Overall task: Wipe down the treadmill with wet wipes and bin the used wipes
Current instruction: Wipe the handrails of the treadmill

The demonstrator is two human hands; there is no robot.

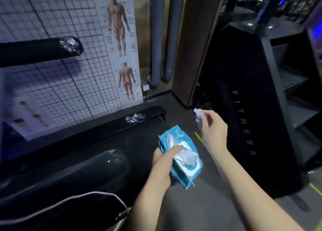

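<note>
head view looks down past a black treadmill (104, 143) on the left, its dark belt running toward a wall with a white gridded anatomy poster (120, 38). the left hand (163, 162) grips a blue plastic pack of wet wipes (183, 171) from its left side, fingers wrapped under it and the thumb lying across the top beside the open flap. a white sheet of wet wipe (185, 156) sticks up, crumpled, out of the pack's opening, just beside that thumb. the pack is held in the air over the treadmill's right edge and the grey floor (200, 204). the right hand (213, 131) is raised farther out and apart from the pack, its fingertips pinching a small bunched white wipe (198, 115) that pokes up above the fingers. to its right stands a tall black machine lettered "fitness" (244, 122).
</note>
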